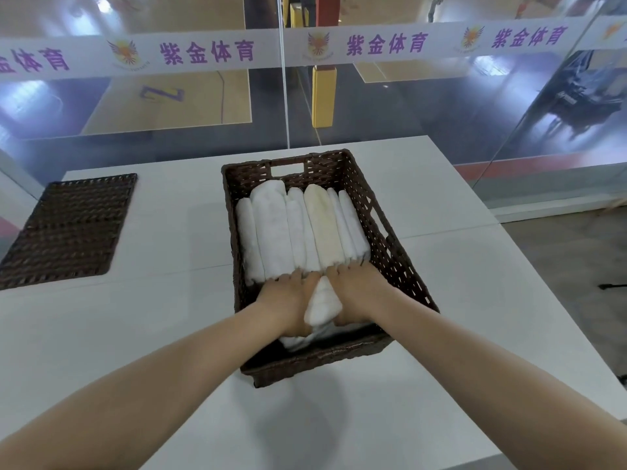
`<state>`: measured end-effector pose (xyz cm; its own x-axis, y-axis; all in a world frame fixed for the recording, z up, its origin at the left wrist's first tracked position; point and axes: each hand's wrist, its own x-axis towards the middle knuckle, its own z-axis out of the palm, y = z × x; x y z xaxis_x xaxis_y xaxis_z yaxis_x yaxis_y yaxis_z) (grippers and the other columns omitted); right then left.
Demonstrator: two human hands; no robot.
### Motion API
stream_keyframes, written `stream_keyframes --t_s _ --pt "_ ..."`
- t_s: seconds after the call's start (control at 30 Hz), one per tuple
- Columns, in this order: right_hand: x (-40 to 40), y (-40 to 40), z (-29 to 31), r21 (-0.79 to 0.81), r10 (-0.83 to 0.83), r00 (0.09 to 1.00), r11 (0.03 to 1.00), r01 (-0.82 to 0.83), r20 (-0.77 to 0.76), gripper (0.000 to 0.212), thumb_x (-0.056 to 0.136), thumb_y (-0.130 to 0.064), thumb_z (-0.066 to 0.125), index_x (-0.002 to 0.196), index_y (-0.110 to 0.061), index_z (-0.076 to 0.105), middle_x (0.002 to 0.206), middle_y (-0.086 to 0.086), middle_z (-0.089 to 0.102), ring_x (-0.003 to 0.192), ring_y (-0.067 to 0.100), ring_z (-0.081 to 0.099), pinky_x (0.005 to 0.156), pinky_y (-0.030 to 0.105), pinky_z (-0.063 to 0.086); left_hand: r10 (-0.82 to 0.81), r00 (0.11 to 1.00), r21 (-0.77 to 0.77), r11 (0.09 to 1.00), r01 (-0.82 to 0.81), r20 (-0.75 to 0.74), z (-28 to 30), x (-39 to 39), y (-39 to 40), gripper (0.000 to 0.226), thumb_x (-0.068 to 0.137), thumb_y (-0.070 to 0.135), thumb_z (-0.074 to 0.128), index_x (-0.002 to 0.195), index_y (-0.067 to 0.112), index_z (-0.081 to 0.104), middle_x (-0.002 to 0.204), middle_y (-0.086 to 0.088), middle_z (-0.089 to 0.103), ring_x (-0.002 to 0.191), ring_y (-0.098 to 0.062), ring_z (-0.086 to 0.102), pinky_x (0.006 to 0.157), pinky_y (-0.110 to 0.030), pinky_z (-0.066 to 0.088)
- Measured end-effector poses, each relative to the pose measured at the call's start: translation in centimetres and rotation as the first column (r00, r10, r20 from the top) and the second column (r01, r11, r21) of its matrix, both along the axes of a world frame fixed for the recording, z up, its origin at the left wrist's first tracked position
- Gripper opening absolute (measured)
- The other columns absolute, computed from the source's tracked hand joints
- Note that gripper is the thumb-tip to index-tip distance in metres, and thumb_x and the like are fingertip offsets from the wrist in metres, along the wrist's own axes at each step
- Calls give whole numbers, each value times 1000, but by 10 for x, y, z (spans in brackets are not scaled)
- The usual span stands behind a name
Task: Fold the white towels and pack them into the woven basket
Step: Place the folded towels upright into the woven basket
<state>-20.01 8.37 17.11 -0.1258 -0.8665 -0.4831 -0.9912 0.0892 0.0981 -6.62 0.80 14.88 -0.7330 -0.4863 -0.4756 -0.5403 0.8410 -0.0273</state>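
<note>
A dark brown woven basket (390, 252) stands in the middle of the white table. Several folded white towels (271, 228) and one cream towel (324, 225) stand side by side in its far part. Both my hands are inside the near end of the basket. My left hand (288, 300) and my right hand (356, 293) press from either side on one folded white towel (324, 305) held between them. More white cloth (298, 339) lies under it at the basket's near wall.
The basket's flat woven lid (68, 228) lies on the table (169, 317) at the left. A glass partition with a printed banner (203, 52) stands behind the table's far edge. The table's right edge runs diagonally past the basket.
</note>
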Motion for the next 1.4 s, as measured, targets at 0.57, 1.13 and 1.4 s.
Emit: stream_keyframes --t_s 0.57,1.13,1.4 --pt "-21 18 9 26 -170 919 985 172 356 82 81 -55 67 149 -26 30 149 1 41 135 24 39 111 42 33 -119 977 -6 993 120 -176 10 27 0 95 80 61 59 154 25 12 158 -2 18 143 -25 17 117 -40 15" --pt "167 -73 45 -618 132 790 703 352 599 28 92 -22 57 119 -20 59 120 -7 60 116 12 50 104 36 40 176 780 -76 959 -274 -600 30 201 -90 60 90 40 56 145 23 39 152 -2 37 141 -27 30 112 -43 26" --pt "285 -149 -28 -368 67 784 905 213 618 32 93 -22 54 125 -18 56 128 -4 58 121 17 48 106 34 35 459 813 44 878 -477 -357 -53 340 -146 64 93 41 51 150 23 28 159 -5 22 146 -26 17 116 -42 19"
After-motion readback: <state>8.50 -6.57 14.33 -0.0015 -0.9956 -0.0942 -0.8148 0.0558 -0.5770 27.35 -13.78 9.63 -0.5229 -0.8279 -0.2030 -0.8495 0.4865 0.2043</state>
